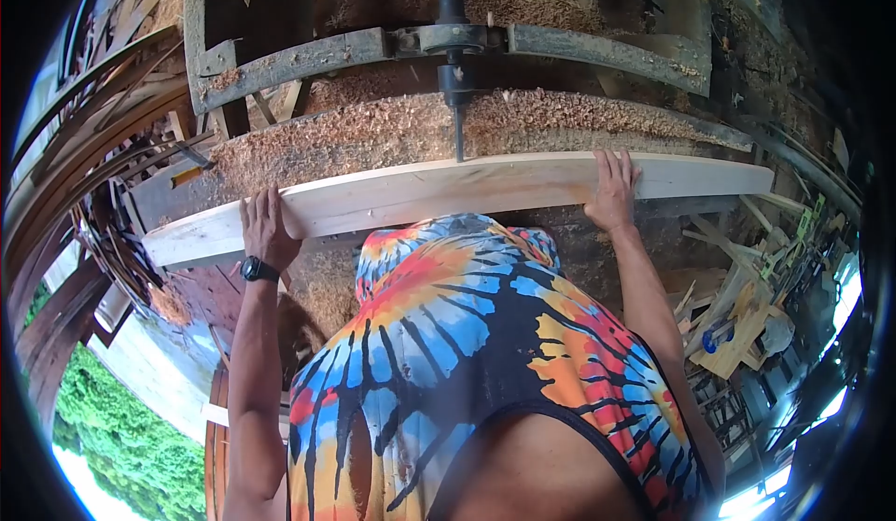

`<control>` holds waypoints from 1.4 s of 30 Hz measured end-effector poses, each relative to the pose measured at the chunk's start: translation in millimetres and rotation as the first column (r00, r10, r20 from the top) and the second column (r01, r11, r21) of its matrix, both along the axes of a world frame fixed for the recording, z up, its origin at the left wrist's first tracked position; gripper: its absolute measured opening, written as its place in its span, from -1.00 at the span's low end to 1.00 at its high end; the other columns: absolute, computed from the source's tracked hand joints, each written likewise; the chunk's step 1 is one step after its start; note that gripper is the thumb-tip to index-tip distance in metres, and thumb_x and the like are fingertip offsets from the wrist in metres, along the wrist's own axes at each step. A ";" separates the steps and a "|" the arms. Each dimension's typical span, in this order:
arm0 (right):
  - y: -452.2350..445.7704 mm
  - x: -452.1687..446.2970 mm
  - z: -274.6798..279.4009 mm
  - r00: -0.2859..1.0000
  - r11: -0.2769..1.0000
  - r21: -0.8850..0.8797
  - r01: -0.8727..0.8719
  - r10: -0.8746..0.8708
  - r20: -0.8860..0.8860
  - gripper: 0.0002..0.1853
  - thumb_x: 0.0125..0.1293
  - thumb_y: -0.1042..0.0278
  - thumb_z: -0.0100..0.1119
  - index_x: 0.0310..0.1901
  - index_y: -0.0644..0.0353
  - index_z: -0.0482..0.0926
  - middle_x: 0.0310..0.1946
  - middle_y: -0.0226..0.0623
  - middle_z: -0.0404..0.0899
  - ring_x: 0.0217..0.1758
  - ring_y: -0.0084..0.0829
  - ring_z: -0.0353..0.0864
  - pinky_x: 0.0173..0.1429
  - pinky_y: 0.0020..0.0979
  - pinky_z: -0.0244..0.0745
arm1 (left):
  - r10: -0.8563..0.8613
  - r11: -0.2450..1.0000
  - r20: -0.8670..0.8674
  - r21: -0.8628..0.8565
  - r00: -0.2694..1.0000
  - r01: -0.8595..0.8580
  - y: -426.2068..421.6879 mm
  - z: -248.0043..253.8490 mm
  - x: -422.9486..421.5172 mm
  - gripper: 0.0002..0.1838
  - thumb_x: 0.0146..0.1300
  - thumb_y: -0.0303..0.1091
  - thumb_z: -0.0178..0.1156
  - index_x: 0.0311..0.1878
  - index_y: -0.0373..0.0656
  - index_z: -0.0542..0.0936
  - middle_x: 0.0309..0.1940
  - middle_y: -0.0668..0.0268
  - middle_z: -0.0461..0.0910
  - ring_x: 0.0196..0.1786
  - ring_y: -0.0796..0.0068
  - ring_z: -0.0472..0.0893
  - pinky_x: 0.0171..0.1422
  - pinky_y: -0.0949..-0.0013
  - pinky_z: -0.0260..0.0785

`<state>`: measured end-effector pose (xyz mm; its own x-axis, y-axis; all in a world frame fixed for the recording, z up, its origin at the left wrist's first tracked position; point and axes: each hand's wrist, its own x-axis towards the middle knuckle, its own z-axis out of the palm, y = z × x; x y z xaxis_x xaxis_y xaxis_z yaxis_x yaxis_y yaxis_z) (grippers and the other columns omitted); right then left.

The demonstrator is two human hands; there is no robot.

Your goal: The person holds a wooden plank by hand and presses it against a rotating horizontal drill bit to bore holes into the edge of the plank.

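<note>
A long pale wooden beam (439,190) lies crosswise in front of my body on a shavings-covered surface. My left hand (269,230), with a dark watch on its wrist, grips the beam left of its middle, fingers hooked over the far edge. Right of the middle, my right hand (613,190) holds it the same way, fingertips over the far edge. A dark machine spindle (455,84) carries a thin drill bit (458,136) that meets the beam's far side between my hands. Whether the tip is inside the wood I cannot tell.
Wood shavings (355,143) are heaped behind the beam. A wooden crossbar (308,59) spans the machine frame beyond. Stacked boards (103,161) stand at the left, and scrap wood (742,325) is piled at the right. A yellow-and-black object (187,176) lies near the beam's left end.
</note>
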<state>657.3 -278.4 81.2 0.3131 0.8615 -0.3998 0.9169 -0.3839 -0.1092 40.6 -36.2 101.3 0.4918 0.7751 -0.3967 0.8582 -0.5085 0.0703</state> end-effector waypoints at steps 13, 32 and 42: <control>6.0 4.8 -6.1 1.000 0.999 -0.027 0.024 -0.025 -0.013 0.02 -0.04 0.60 0.39 0.58 0.01 0.29 0.62 -0.25 0.27 0.78 0.19 0.00 0.72 0.60 -0.18 | -0.028 1.000 0.017 0.014 0.999 0.028 13.0 -0.6 3.4 0.25 -0.13 -0.25 0.66 0.69 -0.21 0.23 0.51 0.05 0.43 0.60 -0.08 0.37 0.80 -0.25 0.03; 4.8 7.0 -12.0 0.998 0.998 0.063 0.029 -0.032 0.051 0.28 0.02 0.61 0.40 0.78 -0.34 0.00 0.80 -0.16 -0.04 0.84 0.23 -0.14 0.75 0.57 -0.14 | -0.019 1.000 0.059 0.010 0.998 0.018 -3.3 -3.4 56.2 0.57 -0.17 -0.02 0.79 0.84 0.10 -0.09 0.81 0.03 -0.02 0.81 -0.17 0.04 0.87 -0.30 -0.19; 3.7 8.1 -15.6 0.990 0.993 -0.016 0.115 -0.113 0.080 0.35 0.06 0.61 0.48 0.80 -0.45 -0.09 0.83 -0.21 -0.15 0.84 0.34 -0.25 0.70 0.63 0.01 | -0.083 0.990 0.278 0.131 0.957 0.048 -34.2 -32.8 123.1 0.44 -0.26 0.34 0.71 0.73 0.05 0.25 0.62 0.15 0.32 0.69 -0.04 0.24 0.82 -0.44 -0.26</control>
<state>665.3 -274.8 65.6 0.4399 0.8103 -0.3871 0.8726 -0.4876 -0.0291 163.7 -70.5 68.6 0.6211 0.7712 -0.1396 0.7769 -0.5826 0.2388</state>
